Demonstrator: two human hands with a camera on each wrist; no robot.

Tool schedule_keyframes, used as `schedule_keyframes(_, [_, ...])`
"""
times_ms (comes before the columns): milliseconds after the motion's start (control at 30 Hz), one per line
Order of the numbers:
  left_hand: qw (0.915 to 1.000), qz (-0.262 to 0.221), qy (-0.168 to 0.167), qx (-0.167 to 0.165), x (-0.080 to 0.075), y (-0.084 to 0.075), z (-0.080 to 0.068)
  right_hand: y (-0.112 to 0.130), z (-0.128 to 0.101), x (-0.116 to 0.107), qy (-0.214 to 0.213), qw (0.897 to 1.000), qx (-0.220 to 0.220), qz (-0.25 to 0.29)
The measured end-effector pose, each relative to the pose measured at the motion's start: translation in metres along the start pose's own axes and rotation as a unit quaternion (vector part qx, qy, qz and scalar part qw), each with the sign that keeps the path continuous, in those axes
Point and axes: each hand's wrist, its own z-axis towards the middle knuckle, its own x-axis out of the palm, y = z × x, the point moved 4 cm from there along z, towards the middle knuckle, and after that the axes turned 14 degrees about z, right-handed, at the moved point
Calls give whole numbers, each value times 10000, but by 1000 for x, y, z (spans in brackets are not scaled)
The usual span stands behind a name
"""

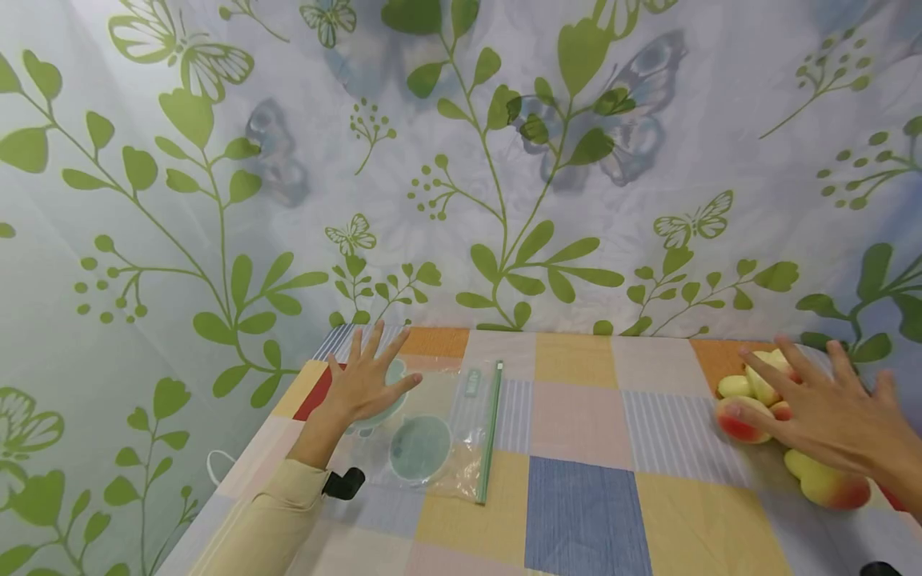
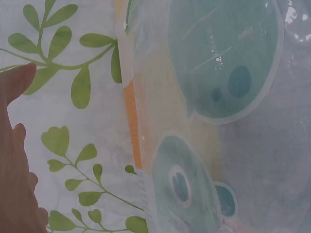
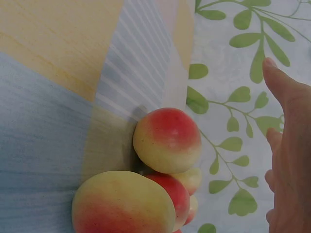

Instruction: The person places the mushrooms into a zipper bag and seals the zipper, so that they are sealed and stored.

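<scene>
Your left hand (image 1: pixel 363 384) lies flat with fingers spread and straight, resting on the far end of a clear zip bag (image 1: pixel 439 436). It grips nothing. The bag lies on the checked tablecloth (image 1: pixel 583 496), running from under your left palm toward you, its green zip strip (image 1: pixel 491 432) along the edge facing your right hand. Through the plastic you can see pale green round pieces: one (image 1: pixel 385 392) directly under your left fingers, another (image 1: pixel 420 448) just nearer to you than the hand. From the left wrist view these show as two green discs (image 2: pixel 223 58) (image 2: pixel 182 189) behind glossy film; whether they are lids or bowls cannot be told.

Your right hand (image 1: pixel 828 412) is open too, fingers straight and fanned, lying over a cluster of peaches (image 1: pixel 745 400) with the fingertips on the fruit. It clasps none of them. One more peach (image 1: pixel 828 484) sits just under your right wrist, on the side nearer you. The right wrist view shows the yellow-red peaches (image 3: pixel 167 141) bunched touching one another, with the fingers (image 3: pixel 286 97) raised beside them.

The two hands are well apart, the bag at the left one, the fruit at the right one.
</scene>
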Motion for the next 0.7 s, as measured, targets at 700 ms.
schedule_keyframes(700, [9968,-359,-224,673,8,10,-19,20,4,1,53,9993,-316,205])
